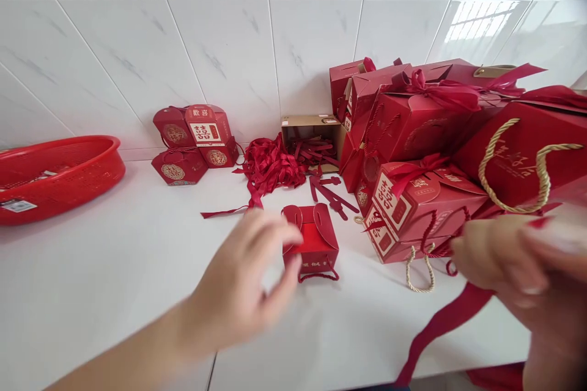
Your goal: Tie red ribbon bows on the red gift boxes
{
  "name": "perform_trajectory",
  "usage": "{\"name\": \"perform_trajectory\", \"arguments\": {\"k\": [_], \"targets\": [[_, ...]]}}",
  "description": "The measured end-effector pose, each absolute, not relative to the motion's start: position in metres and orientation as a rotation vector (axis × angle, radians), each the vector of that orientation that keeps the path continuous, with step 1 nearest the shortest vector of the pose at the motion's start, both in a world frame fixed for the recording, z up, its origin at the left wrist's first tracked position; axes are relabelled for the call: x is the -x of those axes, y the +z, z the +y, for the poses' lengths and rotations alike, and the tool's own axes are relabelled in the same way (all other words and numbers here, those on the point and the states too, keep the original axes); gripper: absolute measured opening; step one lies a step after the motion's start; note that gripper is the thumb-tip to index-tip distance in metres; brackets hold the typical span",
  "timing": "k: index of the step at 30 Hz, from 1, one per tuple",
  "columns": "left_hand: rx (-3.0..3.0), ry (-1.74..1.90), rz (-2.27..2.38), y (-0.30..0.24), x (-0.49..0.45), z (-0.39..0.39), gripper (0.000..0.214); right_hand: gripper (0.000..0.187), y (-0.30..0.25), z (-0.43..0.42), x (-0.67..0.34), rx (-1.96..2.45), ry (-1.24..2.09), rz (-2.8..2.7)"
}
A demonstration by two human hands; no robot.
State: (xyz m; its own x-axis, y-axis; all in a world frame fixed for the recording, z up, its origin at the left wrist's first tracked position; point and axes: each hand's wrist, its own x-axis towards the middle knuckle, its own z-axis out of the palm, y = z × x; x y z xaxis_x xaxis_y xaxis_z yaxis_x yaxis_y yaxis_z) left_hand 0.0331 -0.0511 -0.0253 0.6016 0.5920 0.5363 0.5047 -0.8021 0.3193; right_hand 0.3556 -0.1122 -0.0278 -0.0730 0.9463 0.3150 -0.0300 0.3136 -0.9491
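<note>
My left hand (250,278), slightly blurred by motion, reaches beside a small red gift box (316,238) with its fingers curved and apart. Nothing is held in it. That box stands on the white table, its top flaps folded inward and a dark red cord handle hanging at the front. At the right edge, close to the camera, my right hand (513,263) is closed in a pinch on a dark red ribbon (449,324). The ribbon trails down towards the table's front edge. Part of this hand is out of frame.
Red gift boxes (422,128) with bows and cord handles are stacked at the right. A pile of red ribbons (273,162) lies by an open cardboard box (312,120). Several small boxes (188,140) stand against the tiled wall, with a red plastic basket (87,162) at left.
</note>
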Motion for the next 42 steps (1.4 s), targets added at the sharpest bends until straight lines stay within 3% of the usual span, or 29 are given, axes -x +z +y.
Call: {"name": "perform_trajectory", "arguments": {"k": [2, 4, 13, 22, 27, 35, 42], "targets": [[-2.569, 0.816, 1.172, -0.015, -0.045, -0.022, 0.019, 0.043, -0.018, -0.104, -0.325, 1.002, 1.192, -1.387], [-2.470, 0.530, 1.175, -0.017, -0.055, -0.004, 0.030, 0.042, -0.016, -0.095, -0.303, 1.073, 1.352, -1.428], [-2.395, 0.194, 0.698, -0.030, -0.058, -0.007, 0.040, 0.037, -0.037, -0.062, -0.283, 1.213, 1.706, -1.603], [-2.294, 0.263, 0.659, -0.030, -0.065, -0.015, 0.037, 0.030, -0.044, -0.055, -0.282, 1.116, 2.235, -1.174], [-2.264, 0.411, 0.681, -0.039, -0.069, -0.018, 0.023, 0.033, -0.047, -0.050, -0.282, 1.066, 2.496, -0.950], [-2.154, 0.481, 0.687, -0.046, -0.072, -0.021, 0.015, 0.030, -0.046, -0.049, -0.275, 1.100, 2.510, -0.962], [-2.120, 0.555, 0.725, -0.043, -0.073, -0.021, 0.010, 0.044, -0.034, -0.059, -0.275, 1.294, 2.080, -1.454]]}}
